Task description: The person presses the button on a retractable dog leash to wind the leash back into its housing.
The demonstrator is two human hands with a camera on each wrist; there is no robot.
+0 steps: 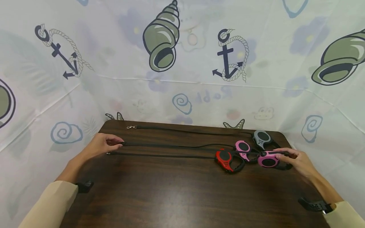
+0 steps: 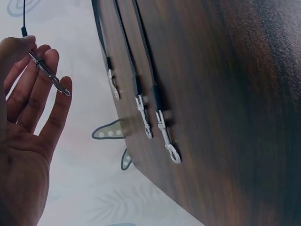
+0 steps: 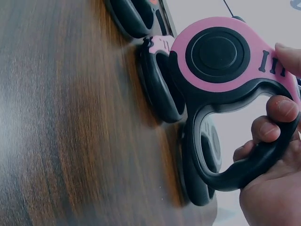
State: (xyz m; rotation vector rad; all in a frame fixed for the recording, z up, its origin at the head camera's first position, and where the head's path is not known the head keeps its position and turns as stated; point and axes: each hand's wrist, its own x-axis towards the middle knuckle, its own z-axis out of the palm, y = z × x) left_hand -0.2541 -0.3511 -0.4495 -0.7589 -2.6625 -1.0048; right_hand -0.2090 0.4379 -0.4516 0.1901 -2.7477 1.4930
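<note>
A pink retractable leash [image 1: 268, 160] sits at the right end of a dark wooden surface [image 1: 176, 193], and the right hand [image 1: 296, 160] grips it, fingers [image 3: 282, 109] curled through its black handle loop. Its thin black cord [image 1: 171, 146] runs leftward across the surface to the left hand [image 1: 101, 144], which pinches the metal clip [image 2: 49, 75] at the cord's end between thumb and fingertips, just off the left edge. The step in hand looks like stretching this leash out flat; the next move probably calls for setting the clip down in line with the others. Beside it lie a red leash [image 1: 226, 160], another pink leash [image 1: 243, 148] and a grey leash [image 1: 261, 138], their cords already extended. A nautical-print cloth [image 1: 182, 57] hangs behind.
</note>
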